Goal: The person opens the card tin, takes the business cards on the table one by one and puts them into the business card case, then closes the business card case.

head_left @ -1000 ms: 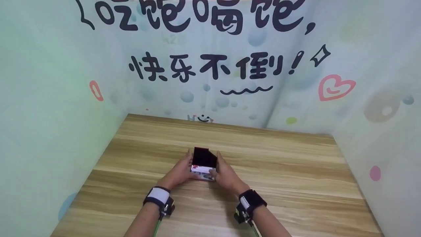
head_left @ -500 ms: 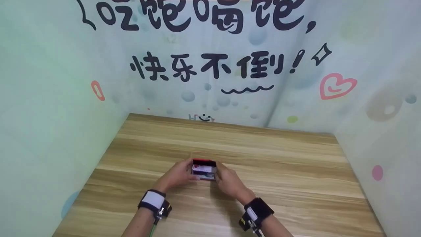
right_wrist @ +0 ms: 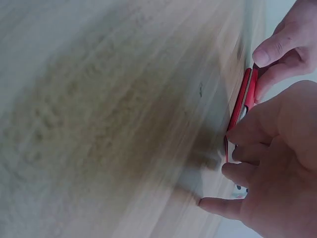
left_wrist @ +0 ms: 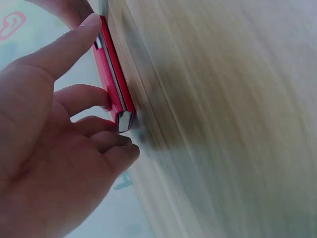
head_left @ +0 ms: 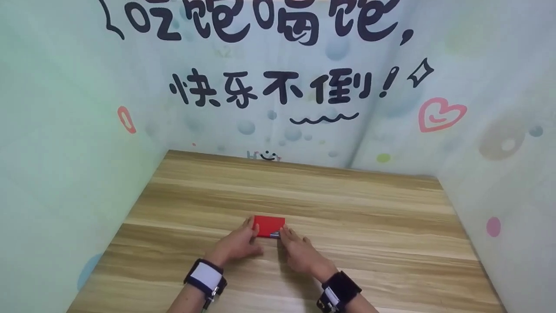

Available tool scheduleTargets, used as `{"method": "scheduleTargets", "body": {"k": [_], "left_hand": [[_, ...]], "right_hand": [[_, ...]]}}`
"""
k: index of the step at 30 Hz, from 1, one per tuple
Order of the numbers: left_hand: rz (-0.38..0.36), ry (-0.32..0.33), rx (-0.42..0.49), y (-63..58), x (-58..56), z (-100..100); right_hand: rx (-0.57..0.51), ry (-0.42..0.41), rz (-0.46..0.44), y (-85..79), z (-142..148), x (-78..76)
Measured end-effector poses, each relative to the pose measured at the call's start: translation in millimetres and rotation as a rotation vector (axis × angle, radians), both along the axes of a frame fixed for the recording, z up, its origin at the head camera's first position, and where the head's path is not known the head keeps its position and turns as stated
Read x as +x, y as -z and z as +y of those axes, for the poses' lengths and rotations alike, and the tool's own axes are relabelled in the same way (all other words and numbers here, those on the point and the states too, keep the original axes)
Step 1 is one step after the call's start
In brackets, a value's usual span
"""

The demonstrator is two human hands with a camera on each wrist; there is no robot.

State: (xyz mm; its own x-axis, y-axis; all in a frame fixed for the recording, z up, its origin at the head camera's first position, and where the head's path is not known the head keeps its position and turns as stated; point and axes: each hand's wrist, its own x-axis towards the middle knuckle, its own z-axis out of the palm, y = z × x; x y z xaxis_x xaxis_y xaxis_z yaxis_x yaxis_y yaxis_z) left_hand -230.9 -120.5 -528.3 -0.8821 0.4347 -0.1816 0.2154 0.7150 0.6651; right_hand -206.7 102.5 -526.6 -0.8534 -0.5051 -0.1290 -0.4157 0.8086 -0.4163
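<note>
A small red folding card wallet lies folded over on the wooden table, a bit of a printed card showing at its cut-off front right corner. My left hand is at its left side. One finger presses on the red cover, and the thumb sticks out in front of the wallet. In the left wrist view the wallet's layered edge shows beside loosely bent fingers. My right hand touches the right edge with nearly straight fingertips. In the right wrist view its other fingers spread beside the wallet.
The wooden table runs back to a pale printed backdrop with large black lettering. Similar printed sheets rise at the left and right sides. Each wrist wears a strap with a small camera.
The wallet stood with its black inside and cards showing; its flap has folded down towards me, so the red outside faces up. My hands have shifted from gripping its sides to pressing it.
</note>
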Motion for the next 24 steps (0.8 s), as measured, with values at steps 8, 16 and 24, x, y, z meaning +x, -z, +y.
{"method": "scheduleTargets", "body": {"k": [8, 16, 24], "left_hand": [[-0.018, -0.031, -0.001, 8.6, 11.7, -7], [0.001, -0.044, 0.01, -0.3, 11.2, -7], [0.203, -0.101, -0.12, -48.4, -0.6, -17]], "right_hand": [[0.004, -0.018, -0.035, 10.5, -7, 4.8], [-0.082, -0.053, -0.067, 1.9, 5, -10.9], [-0.275, -0.044, 0.034, -43.3, 53, -40.1]]}}
